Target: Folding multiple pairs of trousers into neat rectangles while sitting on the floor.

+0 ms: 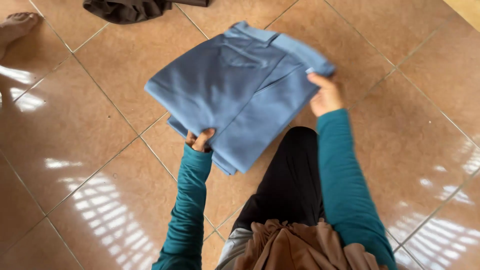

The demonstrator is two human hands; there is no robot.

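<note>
Dark garment (pixel 131 9) cut off above

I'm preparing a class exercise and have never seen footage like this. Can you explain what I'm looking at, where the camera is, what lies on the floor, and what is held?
There is no machine here: one camera sits on a person's head and looks down at their own two arms in teal sleeves. The left hand grips the near edge of folded blue trousers, and the right hand holds them at the waistband corner. The trousers are over a glossy brown tiled floor. A dark garment lies at the top edge, and a bare foot shows at the top left.
</note>
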